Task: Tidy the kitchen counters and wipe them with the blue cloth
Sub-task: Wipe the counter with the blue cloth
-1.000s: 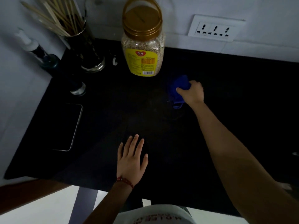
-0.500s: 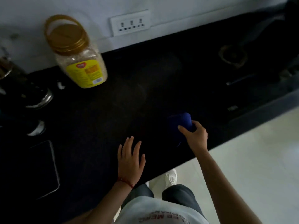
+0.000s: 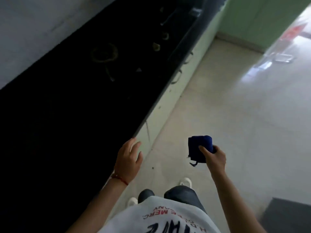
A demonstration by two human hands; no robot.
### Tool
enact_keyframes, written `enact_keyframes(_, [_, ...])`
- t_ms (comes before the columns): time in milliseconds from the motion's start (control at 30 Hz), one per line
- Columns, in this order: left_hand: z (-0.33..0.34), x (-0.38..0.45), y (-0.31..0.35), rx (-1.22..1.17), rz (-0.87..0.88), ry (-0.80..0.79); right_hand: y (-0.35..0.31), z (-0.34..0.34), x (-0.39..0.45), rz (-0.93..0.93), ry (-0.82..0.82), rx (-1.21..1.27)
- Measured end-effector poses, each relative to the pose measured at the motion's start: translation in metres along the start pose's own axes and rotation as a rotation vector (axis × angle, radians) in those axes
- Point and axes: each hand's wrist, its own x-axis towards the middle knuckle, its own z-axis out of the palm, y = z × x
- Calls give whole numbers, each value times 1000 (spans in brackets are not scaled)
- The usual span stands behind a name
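Observation:
The blue cloth [image 3: 199, 147] is bunched up in my right hand [image 3: 214, 157], held in the air over the pale floor, off to the right of the counter. My left hand [image 3: 128, 159] hovers at the front edge of the black counter [image 3: 67, 115] with its fingers apart and nothing in it; a red thread band is on its wrist. The counter runs diagonally from lower left to upper right and is very dark.
A stove with ring burners [image 3: 104, 53] sits farther along the counter, blurred. Cabinet fronts with handles [image 3: 176, 76] run below the counter edge. The tiled floor [image 3: 235, 115] spreads to the right, with a dark mat [image 3: 289, 214] at the lower right and a green wall [image 3: 252, 17] beyond.
My right hand has lifted the blue cloth off the counter and out over the floor. The view has swung right, so the jar, socket and phone are out of sight. My left hand slid to the counter's edge.

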Motion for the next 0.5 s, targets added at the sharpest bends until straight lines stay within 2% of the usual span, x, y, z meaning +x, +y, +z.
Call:
enact_keyframes(67, [30, 31, 46, -50, 53, -146, 21, -41, 22, 56, 39, 15])
enact_keyframes(167, [81, 66, 114, -109, 85, -497, 55, -105, 53, 210, 127, 38])
enact_keyframes(233, [112, 88, 148, -95, 30, -754, 74, -144, 74, 295, 193, 82])
enact_keyframes(267, [127, 98, 159, -109, -17, -828, 82, -161, 84, 333, 220, 94])
enact_keyframes(400, [159, 134, 179, -220, -358, -816, 102, -203, 117, 439, 261, 140])
enact_keyframes(500, [175, 162, 175, -200, -494, -826, 101, -212, 151, 472, 250, 155])
